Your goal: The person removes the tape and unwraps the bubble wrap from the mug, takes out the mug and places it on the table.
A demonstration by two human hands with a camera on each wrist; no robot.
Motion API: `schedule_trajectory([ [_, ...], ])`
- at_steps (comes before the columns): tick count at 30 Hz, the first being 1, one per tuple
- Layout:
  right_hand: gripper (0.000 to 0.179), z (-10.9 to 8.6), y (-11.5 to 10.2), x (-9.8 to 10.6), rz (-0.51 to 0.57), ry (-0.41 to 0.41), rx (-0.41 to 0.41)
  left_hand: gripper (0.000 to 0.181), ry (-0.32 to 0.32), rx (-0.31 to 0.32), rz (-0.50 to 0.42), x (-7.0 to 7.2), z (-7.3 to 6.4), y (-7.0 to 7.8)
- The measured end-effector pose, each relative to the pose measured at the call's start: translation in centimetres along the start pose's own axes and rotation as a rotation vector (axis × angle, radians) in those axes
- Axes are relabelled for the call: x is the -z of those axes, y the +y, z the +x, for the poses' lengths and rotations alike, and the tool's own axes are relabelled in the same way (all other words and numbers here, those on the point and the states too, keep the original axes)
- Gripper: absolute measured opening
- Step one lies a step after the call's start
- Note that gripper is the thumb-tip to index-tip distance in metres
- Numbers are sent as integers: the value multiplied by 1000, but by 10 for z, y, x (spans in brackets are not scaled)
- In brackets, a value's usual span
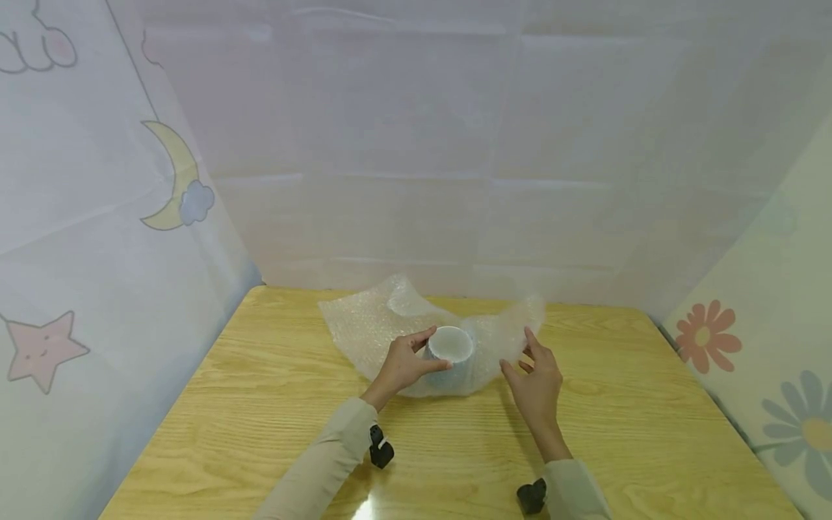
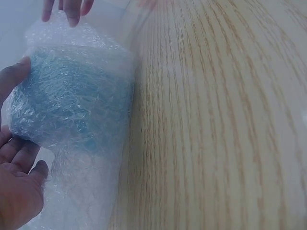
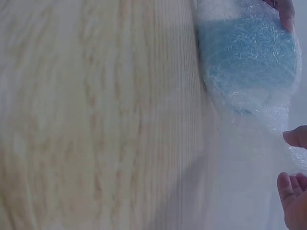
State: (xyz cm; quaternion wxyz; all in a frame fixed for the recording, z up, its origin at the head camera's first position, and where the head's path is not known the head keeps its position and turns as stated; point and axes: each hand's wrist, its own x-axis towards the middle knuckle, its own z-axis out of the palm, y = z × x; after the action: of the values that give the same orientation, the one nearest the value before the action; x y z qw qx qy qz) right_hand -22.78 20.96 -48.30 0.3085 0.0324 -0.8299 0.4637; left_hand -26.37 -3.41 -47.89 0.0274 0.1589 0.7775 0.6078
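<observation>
A cup [image 1: 451, 344] with a white inside and a blue outer wall stands upright on the table, its mouth facing up. Bubble wrap [image 1: 360, 325] curves around its near side and spreads out to the left and right. My left hand [image 1: 404, 361] grips the cup from the left, thumb at the near rim and fingers at the far side. At the wrap's right end is my right hand [image 1: 538, 379], thumb and fingers spread apart at its edge. In the left wrist view, blue [image 2: 72, 96] shows through the wrap.
The wood-grain table [image 1: 260, 404] reaches back to a pale hanging sheet [image 1: 403, 144]. Printed side sheets, one with a moon [image 1: 174, 173] and one with flowers [image 1: 707, 336], flank it. Small black devices [image 1: 380, 448] sit at both wrists.
</observation>
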Motion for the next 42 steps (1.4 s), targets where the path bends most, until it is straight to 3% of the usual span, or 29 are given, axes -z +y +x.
schedule_trajectory([
  [16, 80, 1, 8, 13, -81, -141, -252, 77, -2, -13, -9, 1, -1, 1],
  [30, 87, -1, 17, 16, -185, -227, -323, 74, -6, -21, -51, -1, -1, 3],
  [42, 84, -2, 22, 18, -158, -257, -351, 79, -35, -3, 22, 3, 2, 7],
])
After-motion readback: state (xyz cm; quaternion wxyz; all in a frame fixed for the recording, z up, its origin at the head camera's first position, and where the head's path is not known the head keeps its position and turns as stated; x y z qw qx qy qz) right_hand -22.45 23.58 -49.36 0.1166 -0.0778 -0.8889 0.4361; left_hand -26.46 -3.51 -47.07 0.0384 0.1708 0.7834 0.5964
